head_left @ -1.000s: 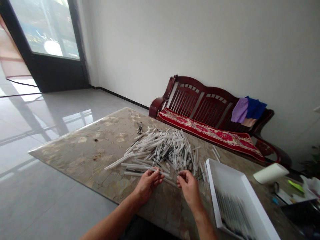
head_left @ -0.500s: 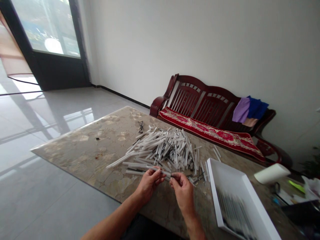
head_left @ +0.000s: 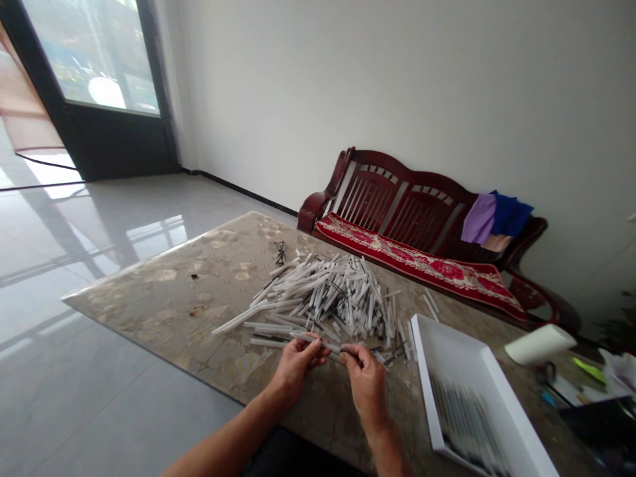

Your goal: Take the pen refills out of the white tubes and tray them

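Note:
A thin translucent whitish tube [head_left: 330, 346] runs between my two hands, just in front of a large heap of similar tubes [head_left: 342, 281]. My left hand [head_left: 294, 364] is closed on the tube's left and middle part, thumb on top. At its right end, where something dark shows, my right hand [head_left: 365, 377] pinches with thumb and fingers. Whether the dark part is a separate piece inside the tube, I cannot make out. Some tubes in the heap look dark inside, and several lie loose left of my hands.
Right of my hands stands a white open box [head_left: 489, 377] with a row of dark slim sticks [head_left: 467, 411]. Beyond it are a white roll [head_left: 540, 344] and assorted items. Black glasses-like frames [head_left: 281, 252] lie behind the heap. A red wooden bench [head_left: 412, 199] stands past the table [head_left: 149, 285].
Both hands stay in almost the same place, still holding the tube. Only slight finger shifts show; the heap and box look unchanged.

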